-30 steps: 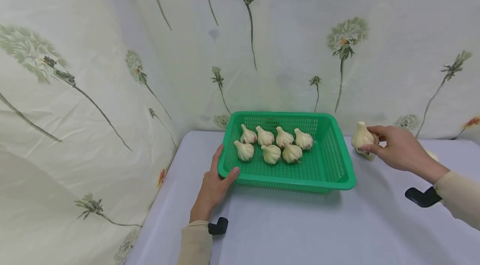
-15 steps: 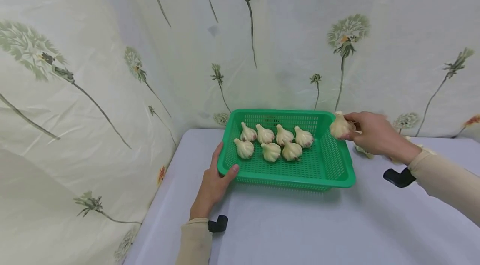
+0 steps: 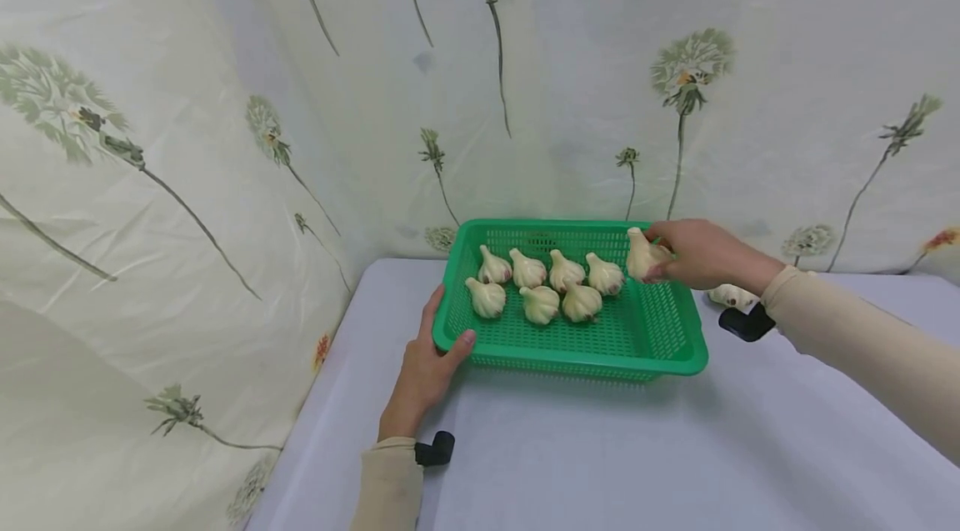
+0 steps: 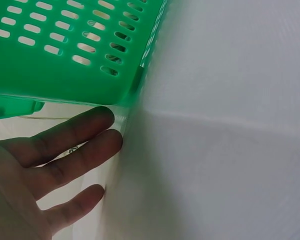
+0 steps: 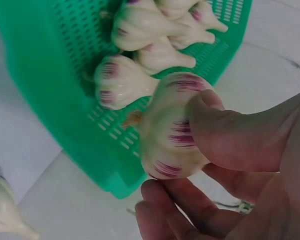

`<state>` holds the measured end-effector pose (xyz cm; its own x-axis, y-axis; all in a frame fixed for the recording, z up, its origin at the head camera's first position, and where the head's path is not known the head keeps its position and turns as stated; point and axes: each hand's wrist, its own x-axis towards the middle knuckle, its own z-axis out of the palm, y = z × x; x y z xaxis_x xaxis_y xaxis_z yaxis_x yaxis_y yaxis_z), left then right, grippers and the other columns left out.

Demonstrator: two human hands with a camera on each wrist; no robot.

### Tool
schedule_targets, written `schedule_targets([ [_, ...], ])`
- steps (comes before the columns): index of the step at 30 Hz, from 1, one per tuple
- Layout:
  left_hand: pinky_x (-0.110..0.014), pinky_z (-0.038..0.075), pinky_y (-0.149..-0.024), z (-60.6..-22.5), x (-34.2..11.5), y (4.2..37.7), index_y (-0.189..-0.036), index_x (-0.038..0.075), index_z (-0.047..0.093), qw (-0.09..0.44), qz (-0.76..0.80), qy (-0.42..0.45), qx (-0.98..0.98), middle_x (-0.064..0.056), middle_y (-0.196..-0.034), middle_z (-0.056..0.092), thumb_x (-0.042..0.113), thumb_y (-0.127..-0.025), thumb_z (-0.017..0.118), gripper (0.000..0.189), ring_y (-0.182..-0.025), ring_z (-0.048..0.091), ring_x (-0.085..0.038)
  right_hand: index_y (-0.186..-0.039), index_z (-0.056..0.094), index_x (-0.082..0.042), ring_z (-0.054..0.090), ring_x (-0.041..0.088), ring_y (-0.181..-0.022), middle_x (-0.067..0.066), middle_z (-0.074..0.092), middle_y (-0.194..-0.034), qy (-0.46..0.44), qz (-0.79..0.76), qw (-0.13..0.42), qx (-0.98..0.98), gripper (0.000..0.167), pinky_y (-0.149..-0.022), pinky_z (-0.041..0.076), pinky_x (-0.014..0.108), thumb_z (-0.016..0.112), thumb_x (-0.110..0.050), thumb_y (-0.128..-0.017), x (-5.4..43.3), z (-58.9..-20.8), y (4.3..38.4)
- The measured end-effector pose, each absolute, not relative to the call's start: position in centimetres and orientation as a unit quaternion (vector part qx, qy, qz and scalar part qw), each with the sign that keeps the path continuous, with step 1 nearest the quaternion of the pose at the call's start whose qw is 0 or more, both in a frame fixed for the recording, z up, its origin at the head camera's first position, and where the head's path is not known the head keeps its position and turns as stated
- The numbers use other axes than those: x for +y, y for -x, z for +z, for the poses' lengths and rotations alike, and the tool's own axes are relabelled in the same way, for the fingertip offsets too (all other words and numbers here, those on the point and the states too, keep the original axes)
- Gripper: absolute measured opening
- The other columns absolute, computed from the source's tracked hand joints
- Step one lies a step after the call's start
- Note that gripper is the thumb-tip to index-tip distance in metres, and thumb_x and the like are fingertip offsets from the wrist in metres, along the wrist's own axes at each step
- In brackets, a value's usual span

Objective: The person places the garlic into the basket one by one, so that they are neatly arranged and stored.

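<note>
A green perforated basket (image 3: 555,359) stands on the white-covered table. Inside its left and middle part lie several garlic bulbs (image 3: 540,305) in two rows. My right hand (image 3: 697,252) pinches another garlic bulb (image 3: 642,254), stem up, above the basket's back right part. In the right wrist view its purple-streaked skin and root tuft show between thumb (image 5: 240,135) and fingers. My left hand (image 3: 424,368) rests at the basket's front left corner, thumb on the rim. The left wrist view shows straight, spread fingers (image 4: 75,165) outside the basket wall.
More garlic (image 3: 729,296) lies on the table right of the basket, partly behind my right forearm. A flower-patterned cloth (image 3: 570,81) hangs behind and to the left. The white tabletop (image 3: 570,464) extends in front of the basket.
My right hand has carried the garlic bulb leftward from the table at the right, over the rim, to above the basket. My left hand and the bulbs inside have stayed in place.
</note>
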<state>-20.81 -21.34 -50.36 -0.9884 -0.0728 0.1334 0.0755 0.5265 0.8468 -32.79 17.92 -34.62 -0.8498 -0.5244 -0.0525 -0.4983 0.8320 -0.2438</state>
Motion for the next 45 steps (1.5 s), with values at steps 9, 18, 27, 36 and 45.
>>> schedule_targets([
  [9, -0.053, 0.054, -0.092, -50.4, -21.4, 20.9, -0.165, 0.054, 0.018, 0.081, -0.482, -0.001, -0.873, -0.032, -0.134, 0.067, 0.063, -0.098, 0.062, 0.081, -0.107, 0.068, -0.031, -0.132, 0.064, 0.01, 0.07, 0.042, -0.105, 0.024, 0.074, -0.115, 0.279, -0.086, 0.103, 0.951, 0.055, -0.086, 0.057, 0.056, 0.084, -0.022, -0.092, 15.7, -35.0, 34.0],
  [18, -0.055, 0.053, -0.094, -50.6, -21.4, 21.0, -0.164, 0.056, 0.017, 0.079, -0.48, -0.001, -0.874, -0.032, -0.137, 0.066, 0.064, -0.098, 0.062, 0.081, -0.112, 0.068, -0.033, -0.117, 0.072, 0.005, 0.069, 0.03, -0.092, 0.018, 0.073, -0.107, 0.274, -0.087, 0.14, 0.947, 0.05, -0.078, 0.059, 0.049, 0.092, -0.025, -0.083, 14.8, -36.5, 34.8],
  [27, -0.054, 0.054, -0.092, -50.7, -21.5, 21.1, -0.165, 0.056, 0.017, 0.082, -0.48, 0.0, -0.873, -0.032, -0.131, 0.068, 0.063, -0.098, 0.062, 0.081, -0.104, 0.067, -0.029, -0.11, 0.078, -0.006, 0.065, 0.026, -0.085, 0.015, 0.073, -0.11, 0.237, -0.06, 0.146, 0.959, 0.05, -0.066, 0.055, 0.045, 0.096, -0.037, -0.076, 14.5, -37.8, 35.2],
  [36, -0.055, 0.054, -0.093, -50.7, -21.6, 21.1, -0.164, 0.056, 0.018, 0.087, -0.484, 0.0, -0.871, -0.031, -0.132, 0.068, 0.063, -0.098, 0.063, 0.081, -0.109, 0.069, -0.031, -0.071, 0.065, -0.018, 0.04, 0.014, -0.063, -0.007, 0.047, -0.064, 0.219, -0.033, 0.173, 0.96, 0.033, -0.056, 0.033, 0.033, 0.094, -0.034, -0.077, 13.8, -38.7, 36.1],
  [45, -0.056, 0.054, -0.094, -50.7, -21.5, 21.2, -0.166, 0.054, 0.018, 0.086, -0.482, 0.004, -0.872, -0.032, -0.135, 0.067, 0.062, -0.099, 0.062, 0.081, -0.106, 0.069, -0.03, -0.075, 0.062, -0.016, 0.044, 0.018, -0.066, -0.001, 0.054, -0.069, 0.211, -0.014, 0.161, 0.964, 0.036, -0.06, 0.036, 0.037, 0.095, -0.03, -0.074, 13.6, -40.0, 36.3],
])
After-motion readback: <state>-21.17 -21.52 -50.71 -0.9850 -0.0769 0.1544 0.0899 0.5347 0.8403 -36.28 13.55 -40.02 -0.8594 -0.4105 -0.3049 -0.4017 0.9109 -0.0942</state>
